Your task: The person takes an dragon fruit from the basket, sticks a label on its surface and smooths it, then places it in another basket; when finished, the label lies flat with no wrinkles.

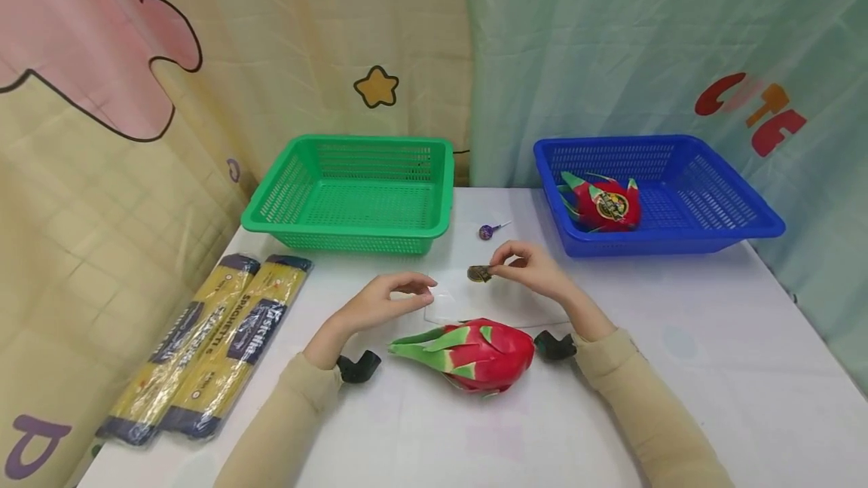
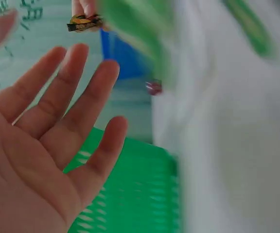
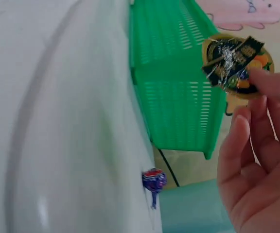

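One round label (image 1: 478,273) pinched in R grip (image 1: 533,269), L grip (image 1: 382,300) spread, dragon fruit (image 1: 490,356) nr both

White table (image 1: 719,352), green basket (image 1: 346,232), blue basket (image 1: 664,245), lollipop (image 1: 485,232), dragon fruit (image 1: 498,358), two spaghetti packs (image 1: 239,341)

The person wears long sleeves of plain beige cloth: the left sleeve (image 1: 281,420) on the leafy side of the dragon fruit (image 1: 491,356) lying between them, the right sleeve (image 1: 647,401) on its round side. I see also, near each wrist, a small black piece: the left piece (image 1: 359,367) by the fruit's leafy end, the right piece (image 1: 554,346) by its round end.
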{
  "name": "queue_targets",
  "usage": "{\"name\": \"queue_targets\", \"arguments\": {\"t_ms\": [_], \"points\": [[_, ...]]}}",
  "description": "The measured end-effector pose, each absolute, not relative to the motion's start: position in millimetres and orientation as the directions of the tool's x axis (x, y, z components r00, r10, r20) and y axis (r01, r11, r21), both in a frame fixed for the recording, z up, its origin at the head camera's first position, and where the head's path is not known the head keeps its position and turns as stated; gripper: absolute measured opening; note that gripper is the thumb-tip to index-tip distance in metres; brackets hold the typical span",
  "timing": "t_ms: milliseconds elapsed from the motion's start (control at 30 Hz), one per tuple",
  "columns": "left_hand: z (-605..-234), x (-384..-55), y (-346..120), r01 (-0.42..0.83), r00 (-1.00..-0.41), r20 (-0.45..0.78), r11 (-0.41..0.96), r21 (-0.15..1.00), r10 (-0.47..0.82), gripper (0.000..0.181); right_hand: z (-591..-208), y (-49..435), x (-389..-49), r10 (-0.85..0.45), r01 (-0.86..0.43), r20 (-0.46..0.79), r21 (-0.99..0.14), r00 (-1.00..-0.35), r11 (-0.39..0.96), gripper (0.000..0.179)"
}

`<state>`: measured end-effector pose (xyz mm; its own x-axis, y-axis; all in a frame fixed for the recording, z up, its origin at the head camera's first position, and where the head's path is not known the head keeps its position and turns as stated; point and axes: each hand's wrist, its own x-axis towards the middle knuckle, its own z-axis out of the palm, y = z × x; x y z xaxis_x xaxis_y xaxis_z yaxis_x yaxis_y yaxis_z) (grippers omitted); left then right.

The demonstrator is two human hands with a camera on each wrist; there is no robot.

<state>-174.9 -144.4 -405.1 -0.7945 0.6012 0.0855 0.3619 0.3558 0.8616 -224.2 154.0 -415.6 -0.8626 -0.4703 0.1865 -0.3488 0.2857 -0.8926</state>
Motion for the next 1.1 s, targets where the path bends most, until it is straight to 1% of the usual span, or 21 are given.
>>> {"name": "queue_targets", "arguments": {"t_ms": [67, 133, 233, 300, 367, 400, 433, 567, 667, 767, 867, 1100], "points": [[-392.8, -162.7, -136.3, 0.442, -0.766, 0.115, 0.389, 0.808, 0.633, 0.045, -405.2, 161.9, -221.0, -0.519, -0.363, 0.214, -0.909, -0.827, 0.205, 0.009], [-384.4, -149.3, -124.0, 0.541, -0.717, 0.143, 0.416, 0.731, 0.682, 0.057, -396.5, 168.7, -217.1, -0.577, -0.368, 0.233, -0.921, -0.783, 0.128, 0.008], [-383.1, -130.8, -102.3, 0.692, -0.651, 0.186, 0.474, 0.544, 0.736, 0.075, -387.9, 175.2, -211.5, -0.655, -0.375, 0.274, -0.927, -0.704, 0.015, 0.006], [-388.0, -123.4, -90.9, 0.754, -0.622, 0.216, 0.502, 0.424, 0.752, 0.079, -383.8, 177.6, -207.8, -0.691, -0.372, 0.297, -0.927, -0.659, -0.043, 0.010], [-393.9, -120.8, -83.9, 0.778, -0.610, 0.234, 0.516, 0.358, 0.757, 0.078, -379.8, 179.3, -204.4, -0.717, -0.372, 0.309, -0.925, -0.625, -0.075, 0.015], [-396.8, -120.8, -82.4, 0.774, -0.615, 0.230, 0.522, 0.358, 0.754, 0.077, -378.0, 179.9, -202.8, -0.727, -0.371, 0.306, -0.926, -0.615, -0.075, 0.017], [-398.8, -121.8, -82.0, 0.761, -0.625, 0.220, 0.521, 0.387, 0.749, 0.075, -375.9, 180.2, -201.1, -0.736, -0.370, 0.298, -0.926, -0.608, -0.070, 0.018], [-406.1, -130.3, -86.3, 0.675, -0.673, 0.191, 0.487, 0.554, 0.714, 0.069, -371.3, 178.6, -196.6, -0.770, -0.380, 0.251, -0.925, -0.587, -0.012, 0.008], [-411.1, -138.4, -91.4, 0.630, -0.694, 0.197, 0.452, 0.632, 0.693, 0.063, -370.8, 174.5, -193.8, -0.786, -0.387, 0.205, -0.921, -0.584, 0.048, 0.006], [-415.1, -144.9, -95.8, 0.610, -0.715, 0.208, 0.450, 0.652, 0.668, 0.057, -371.6, 168.5, -191.1, -0.793, -0.395, 0.169, -0.914, -0.585, 0.097, 0.006], [-417.5, -148.8, -97.6, 0.601, -0.729, 0.214, 0.459, 0.654, 0.651, 0.054, -373.3, 162.7, -189.5, -0.784, -0.399, 0.146, -0.906, -0.603, 0.139, 0.006], [-418.3, -150.6, -97.5, 0.586, -0.721, 0.200, 0.430, 0.686, 0.663, 0.053, -377.2, 155.7, -188.2, -0.745, -0.378, 0.097, -0.900, -0.660, 0.218, 0.005]]}}
